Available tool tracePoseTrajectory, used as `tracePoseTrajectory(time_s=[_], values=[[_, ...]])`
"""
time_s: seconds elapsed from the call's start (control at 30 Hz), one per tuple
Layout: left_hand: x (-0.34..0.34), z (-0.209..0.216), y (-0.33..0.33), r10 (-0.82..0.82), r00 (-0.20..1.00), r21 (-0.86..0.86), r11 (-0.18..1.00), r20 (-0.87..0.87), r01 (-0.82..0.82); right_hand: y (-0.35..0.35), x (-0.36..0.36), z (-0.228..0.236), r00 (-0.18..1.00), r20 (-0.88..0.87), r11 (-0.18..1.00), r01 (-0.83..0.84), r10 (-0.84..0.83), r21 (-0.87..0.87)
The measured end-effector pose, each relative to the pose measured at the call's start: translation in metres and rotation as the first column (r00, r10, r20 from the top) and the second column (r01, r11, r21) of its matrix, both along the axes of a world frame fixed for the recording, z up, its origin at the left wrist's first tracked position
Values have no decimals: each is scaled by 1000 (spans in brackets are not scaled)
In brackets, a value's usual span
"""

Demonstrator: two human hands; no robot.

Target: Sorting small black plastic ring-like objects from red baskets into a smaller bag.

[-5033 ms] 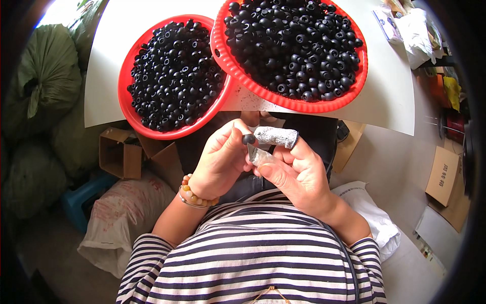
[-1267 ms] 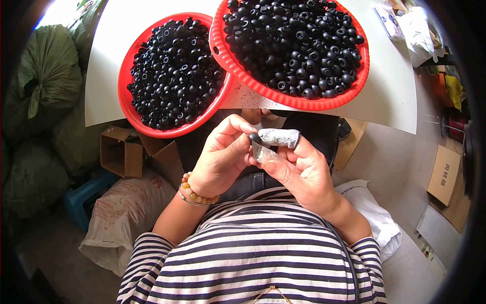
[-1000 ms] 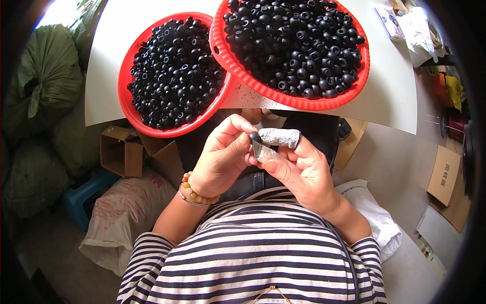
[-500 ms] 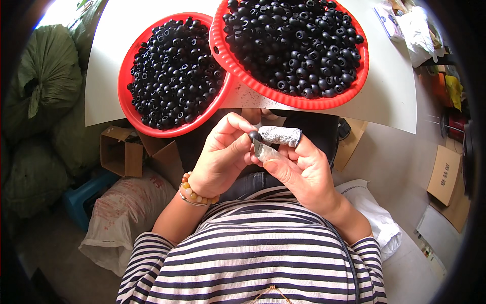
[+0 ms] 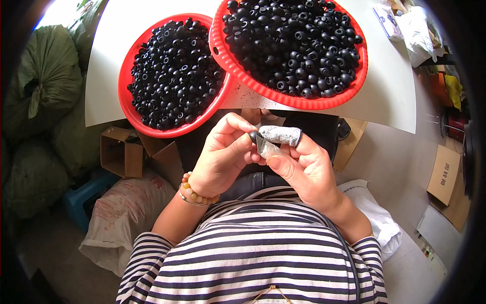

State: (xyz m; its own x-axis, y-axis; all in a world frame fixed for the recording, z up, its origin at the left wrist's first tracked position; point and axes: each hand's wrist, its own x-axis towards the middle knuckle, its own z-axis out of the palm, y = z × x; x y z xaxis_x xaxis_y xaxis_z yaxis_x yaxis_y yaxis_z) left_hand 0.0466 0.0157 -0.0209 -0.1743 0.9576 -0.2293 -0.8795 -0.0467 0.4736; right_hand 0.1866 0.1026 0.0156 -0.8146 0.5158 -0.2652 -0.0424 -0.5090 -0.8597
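My left hand (image 5: 220,154) pinches a small round black plastic piece (image 5: 254,136) between thumb and fingers, in front of my body just off the table's near edge. In my right hand (image 5: 316,177) is a small flat blade (image 5: 260,145) with a pale, clear-looking wrapping at the thumb end. The blade's edge lies against the black piece, or very near it. A grey knitted finger sleeve (image 5: 281,136) covers my right index finger, which rests just beyond the piece. Fingers partly hide both the piece and the blade.
Two red basins, a left one (image 5: 123,96) and a right one (image 5: 219,53), hold heaps of similar black pieces on the white table (image 5: 390,91). Around me are a cardboard box (image 5: 121,152), a woven sack (image 5: 124,213), green sacks (image 5: 43,76) and a white bag (image 5: 372,213).
The blade and my right thumb have shifted slightly. My left hand keeps the black piece in almost the same place.
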Motion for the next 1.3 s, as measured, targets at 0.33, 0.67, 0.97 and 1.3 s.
tracePoseTrajectory(time_s=[0.33, 0.67, 0.97, 1.3], values=[[1, 1, 1, 24, 999, -21, 999, -34, -25, -1, 0, -2, 1000, -2, 1000, 2, -2, 19], [0, 3, 1, -25, 1000, -36, 999, -5, 25, 1, -1, -2, 1000, -6, 1000, -9, 9, -13], [1, 1, 0, -152, 988, -40, 988, -10, 151, 8, -6, 7, 998, -34, 980, 49, -56, -193], [4, 1, -2, -173, 983, -66, 982, 55, 176, -1, -12, -10, 999, -4, 998, 40, -40, -42]])
